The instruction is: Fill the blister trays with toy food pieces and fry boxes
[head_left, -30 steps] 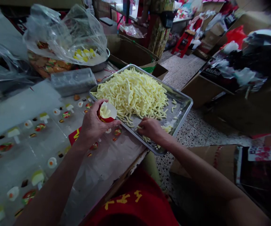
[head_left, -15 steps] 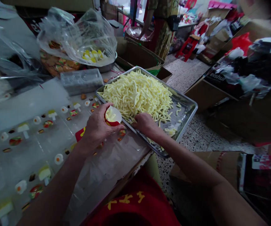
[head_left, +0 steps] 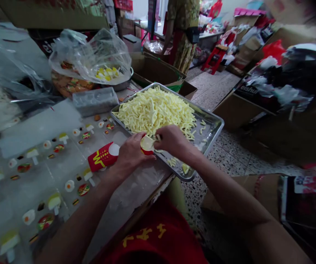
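- Carton [head_left: 148,151]: red, tilted, its pale mouth turned up; it is at the tray's near edge, in the left hand [head_left: 132,151].
- Left hand: clamped around the carton, thumb along its near side; the hands are close together.
- Right hand [head_left: 171,140]: fingers bunched at the carton's mouth, pinching pale fries; it is above the near part of the tray [head_left: 216,126].
- Fries [head_left: 155,110]: heaped high in the tray; a few strands lie loose on its bare right part.
- Tray: metal, partly on the table [head_left: 119,209], one side jutting past the edge over the floor.
- Second carton [head_left: 103,157]: red with a yellow mark, lying on the table just beside the left hand.
- Table: rows of small shapes [head_left: 54,202] cover it, egg-like and burger-like; printed or loose, I cannot tell.
- Beyond: a grey block [head_left: 95,101]; a bowl [head_left: 124,85] of yellow and white pieces under clear plastic [head_left: 111,47]; a person [head_left: 183,22] standing further off.
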{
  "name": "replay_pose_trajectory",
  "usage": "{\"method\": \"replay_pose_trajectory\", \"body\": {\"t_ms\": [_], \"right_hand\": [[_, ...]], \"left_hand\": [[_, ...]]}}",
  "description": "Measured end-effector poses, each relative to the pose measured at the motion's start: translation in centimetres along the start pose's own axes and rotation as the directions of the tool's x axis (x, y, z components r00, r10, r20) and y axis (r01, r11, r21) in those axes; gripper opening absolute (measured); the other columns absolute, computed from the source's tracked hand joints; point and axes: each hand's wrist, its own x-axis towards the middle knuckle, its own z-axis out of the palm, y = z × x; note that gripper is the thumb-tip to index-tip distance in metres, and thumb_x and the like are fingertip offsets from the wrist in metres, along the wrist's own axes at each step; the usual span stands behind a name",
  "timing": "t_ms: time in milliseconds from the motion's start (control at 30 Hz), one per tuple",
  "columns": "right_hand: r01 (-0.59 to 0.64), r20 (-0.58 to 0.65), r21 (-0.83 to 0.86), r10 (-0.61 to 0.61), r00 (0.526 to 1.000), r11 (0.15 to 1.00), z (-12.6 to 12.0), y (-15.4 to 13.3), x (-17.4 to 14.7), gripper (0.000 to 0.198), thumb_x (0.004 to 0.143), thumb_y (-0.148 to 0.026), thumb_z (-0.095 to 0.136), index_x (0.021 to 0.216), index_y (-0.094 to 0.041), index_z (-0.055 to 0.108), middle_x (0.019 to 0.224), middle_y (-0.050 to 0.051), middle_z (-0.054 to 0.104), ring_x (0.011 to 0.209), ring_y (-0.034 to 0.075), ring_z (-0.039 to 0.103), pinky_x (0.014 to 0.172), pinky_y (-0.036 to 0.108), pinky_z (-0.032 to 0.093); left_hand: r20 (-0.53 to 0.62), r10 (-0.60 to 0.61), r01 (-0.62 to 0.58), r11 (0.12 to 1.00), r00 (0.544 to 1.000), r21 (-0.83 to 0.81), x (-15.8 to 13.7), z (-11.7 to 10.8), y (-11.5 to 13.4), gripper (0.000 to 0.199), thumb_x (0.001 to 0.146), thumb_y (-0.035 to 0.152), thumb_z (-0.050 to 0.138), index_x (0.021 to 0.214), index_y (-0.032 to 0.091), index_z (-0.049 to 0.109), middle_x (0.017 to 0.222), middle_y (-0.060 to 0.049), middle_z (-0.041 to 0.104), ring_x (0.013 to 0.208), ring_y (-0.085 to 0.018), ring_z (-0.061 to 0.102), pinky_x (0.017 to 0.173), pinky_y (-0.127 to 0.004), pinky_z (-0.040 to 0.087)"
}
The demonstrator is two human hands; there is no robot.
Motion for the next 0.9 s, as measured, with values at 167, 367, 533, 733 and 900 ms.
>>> {"method": "replay_pose_trajectory", "body": {"t_ms": [167,367,533,733,900], "right_hand": [[0.087,0.116,-0.104,-0.075,0.990,0.991,-0.2,-2.4,-0.3,0.010,0.083,-0.012,0.066,0.083,-0.011,0.076,0.080,0.011,0.071,0.070,0.017,0.059,0.061,0.028,0.033],[0.106,0.000,0.547,-0.127,0.992,0.830,2.2,0.3,-2.1,0.020,0.083,-0.012,0.061,0.097,-0.015,0.076,0.074,0.000,0.070,0.064,0.012,0.058,0.059,0.021,0.039],[-0.002,-0.144,0.634,0.120,0.982,0.773,5.4,-0.7,-1.3,0.014,0.077,-0.030,0.075,0.080,-0.017,0.079,0.066,0.001,0.069,0.060,0.015,0.060,0.054,0.023,0.038],[0.147,-0.020,0.543,-0.163,0.986,0.827,5.5,-6.0,0.0,0.014,0.079,-0.013,0.063,0.074,-0.015,0.075,0.062,-0.002,0.061,0.061,0.014,0.055,0.056,0.022,0.036],[0.462,-0.025,0.432,-0.501,0.865,0.775,4.6,-9.5,0.8,0.018,0.096,-0.024,0.062,0.094,-0.021,0.080,0.092,0.005,0.061,0.092,0.020,0.058,0.086,0.032,0.047]], "left_hand": [[-0.124,-0.037,0.043,0.998,0.992,0.045,-0.1,2.3,1.5,0.071,0.062,0.029,0.085,0.127,0.020,0.059,0.125,-0.012,0.068,0.114,-0.033,0.065,0.099,-0.045,0.052],[-0.210,-0.103,0.119,0.991,0.972,0.065,-1.7,3.0,1.7,0.077,0.063,0.032,0.087,0.132,0.018,0.056,0.125,-0.014,0.066,0.114,-0.034,0.063,0.100,-0.047,0.050],[-0.297,-0.113,0.150,0.983,0.948,0.105,-3.1,2.3,2.1,0.069,0.071,0.025,0.080,0.136,0.018,0.054,0.121,-0.015,0.065,0.113,-0.033,0.061,0.099,-0.046,0.049],[-0.345,-0.082,0.170,0.957,0.935,0.234,-5.3,-0.2,-0.3,0.061,0.084,0.018,0.063,0.144,0.017,0.050,0.117,-0.015,0.065,0.110,-0.032,0.061,0.098,-0.045,0.049],[-0.462,-0.122,0.207,0.969,0.878,0.137,-6.0,-4.0,-3.5,0.065,0.083,0.024,0.067,0.145,0.015,0.049,0.122,-0.016,0.064,0.112,-0.031,0.062,0.100,-0.043,0.050]]}}
